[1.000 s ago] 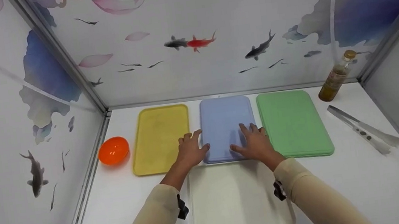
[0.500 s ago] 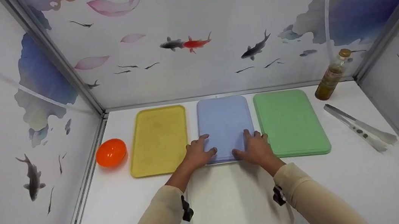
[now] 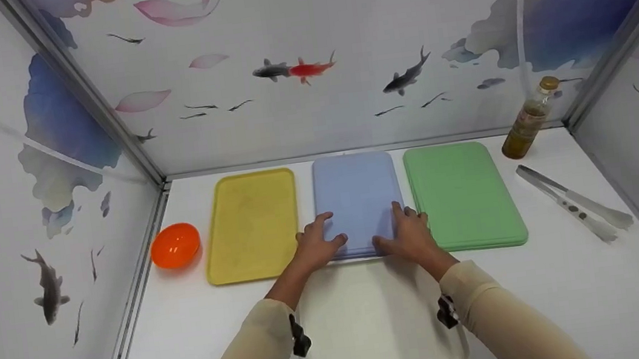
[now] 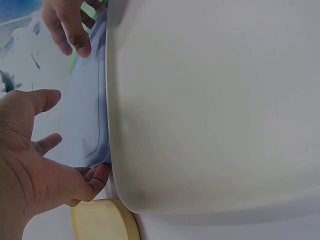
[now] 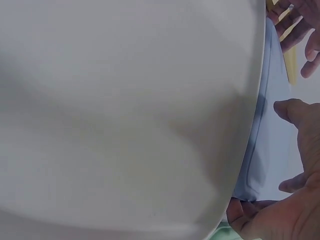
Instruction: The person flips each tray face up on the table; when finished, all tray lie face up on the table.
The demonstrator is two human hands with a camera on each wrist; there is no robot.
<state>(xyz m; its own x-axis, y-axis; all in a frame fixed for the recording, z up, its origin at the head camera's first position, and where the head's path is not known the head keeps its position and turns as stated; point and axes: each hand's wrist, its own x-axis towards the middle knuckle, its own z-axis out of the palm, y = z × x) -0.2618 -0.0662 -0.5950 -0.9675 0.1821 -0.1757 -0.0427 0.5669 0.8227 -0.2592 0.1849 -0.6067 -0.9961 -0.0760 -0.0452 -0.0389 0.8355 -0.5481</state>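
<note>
A pale blue rectangular board (image 3: 356, 190) with rounded corners and a stepped edge lies between both hands, its near edge up against the cream tray (image 3: 383, 324). My left hand (image 3: 317, 247) is at its near left corner. In the left wrist view, lower fingers of the left hand (image 4: 45, 175) curl against the corner of the blue board (image 4: 87, 115), thumb held apart. Opposite, my right hand (image 3: 410, 235) grips the near right corner. In the right wrist view, bent fingers of the right hand (image 5: 290, 210) tuck at the board's edge (image 5: 260, 150), with the thumb above.
A yellow board (image 3: 252, 224) flanks the blue one on the left, a green board (image 3: 462, 195) on the right. An orange bowl (image 3: 175, 246) stands farther left. At the right are an oil bottle (image 3: 526, 126) and metal tongs (image 3: 568, 197). Patterned panels (image 3: 301, 29) enclose the table.
Both hands have come down to the near corners of the blue board, the left one moving right toward its side. In the last half second they have hardly shifted.
</note>
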